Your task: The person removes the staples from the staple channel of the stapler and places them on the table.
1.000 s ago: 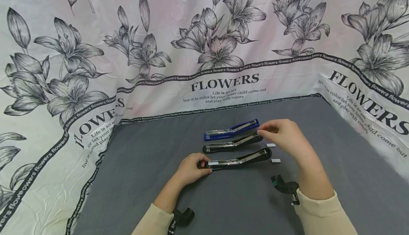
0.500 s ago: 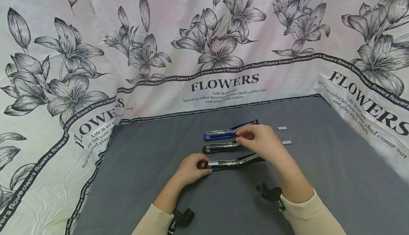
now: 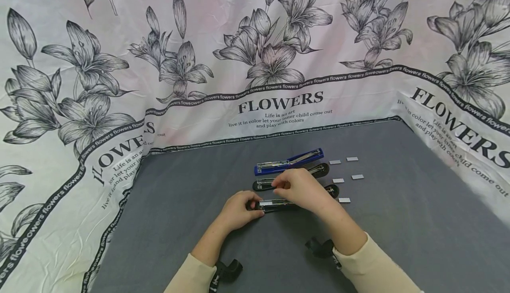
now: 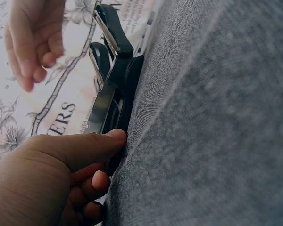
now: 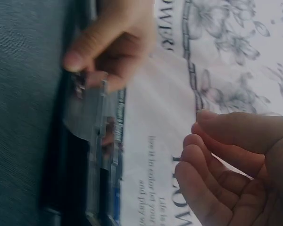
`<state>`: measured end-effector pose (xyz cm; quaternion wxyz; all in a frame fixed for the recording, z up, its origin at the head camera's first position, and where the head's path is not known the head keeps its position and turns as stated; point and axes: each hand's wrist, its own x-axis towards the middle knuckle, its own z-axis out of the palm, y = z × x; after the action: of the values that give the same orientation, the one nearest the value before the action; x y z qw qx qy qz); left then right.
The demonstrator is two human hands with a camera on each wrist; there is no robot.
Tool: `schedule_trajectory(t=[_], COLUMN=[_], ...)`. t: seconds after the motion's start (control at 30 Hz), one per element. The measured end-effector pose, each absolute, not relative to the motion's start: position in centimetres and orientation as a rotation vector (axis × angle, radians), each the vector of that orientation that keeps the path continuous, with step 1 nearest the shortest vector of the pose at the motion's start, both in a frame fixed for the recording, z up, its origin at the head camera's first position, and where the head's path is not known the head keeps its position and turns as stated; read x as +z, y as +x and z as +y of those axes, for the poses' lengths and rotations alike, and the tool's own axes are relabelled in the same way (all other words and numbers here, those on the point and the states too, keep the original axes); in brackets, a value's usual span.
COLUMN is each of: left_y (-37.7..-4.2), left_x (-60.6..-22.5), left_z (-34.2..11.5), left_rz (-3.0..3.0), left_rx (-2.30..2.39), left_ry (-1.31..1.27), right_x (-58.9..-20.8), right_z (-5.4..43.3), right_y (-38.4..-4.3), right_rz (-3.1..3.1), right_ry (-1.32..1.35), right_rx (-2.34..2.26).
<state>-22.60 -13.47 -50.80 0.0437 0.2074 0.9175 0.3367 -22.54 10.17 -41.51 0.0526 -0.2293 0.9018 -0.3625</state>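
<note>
Three unfolded staplers lie side by side in the head view: a blue stapler [image 3: 272,167] at the back, a black stapler [image 3: 261,183] in the middle and another black stapler [image 3: 275,205] in front. The left hand [image 3: 237,211] pinches the left end of the front stapler between thumb and fingers. Over the middle and front staplers hovers the right hand [image 3: 299,188], hiding parts of both. In the right wrist view, its fingers [image 5: 198,165] are loosely bent, apart from the thumb, with nothing visible between them.
Several small white rectangular pieces lie right of the staplers, including one nearest piece [image 3: 344,200] and one at the back [image 3: 352,159]. A grey cloth [image 3: 179,186] covers the table. Flower-printed fabric [image 3: 279,120] rises at the back and sides.
The right hand has moved left and toward the person, from the staplers' right ends to over their middles. More white pieces show now. The left hand has stayed on the front stapler.
</note>
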Motion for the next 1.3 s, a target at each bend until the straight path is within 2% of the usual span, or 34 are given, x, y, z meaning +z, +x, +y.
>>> schedule_trajectory(t=[0.43, 0.7, 0.97, 1.3], left_y=[-22.5, -22.7, -22.7, -22.6], left_x=[-50.7, -50.9, -50.8, -50.9], left_z=[-13.4, -13.3, -13.4, -13.6], left_rz=[2.802, 2.809, 2.814, 2.814], left_rx=[1.034, 1.037, 1.035, 1.047], left_ry=[0.627, 0.654, 0.656, 0.648], right_x=[-44.6, -45.2, -45.5, -45.3], right_z=[8.4, 7.9, 7.4, 7.1], right_y=[-22.6, -22.5, -22.4, -22.2], right_rz=[2.733, 2.805, 2.826, 2.798], right_ry=[-0.777, -0.692, -0.690, -0.528], right_rx=[-0.860, -0.739, -0.766, -0.873])
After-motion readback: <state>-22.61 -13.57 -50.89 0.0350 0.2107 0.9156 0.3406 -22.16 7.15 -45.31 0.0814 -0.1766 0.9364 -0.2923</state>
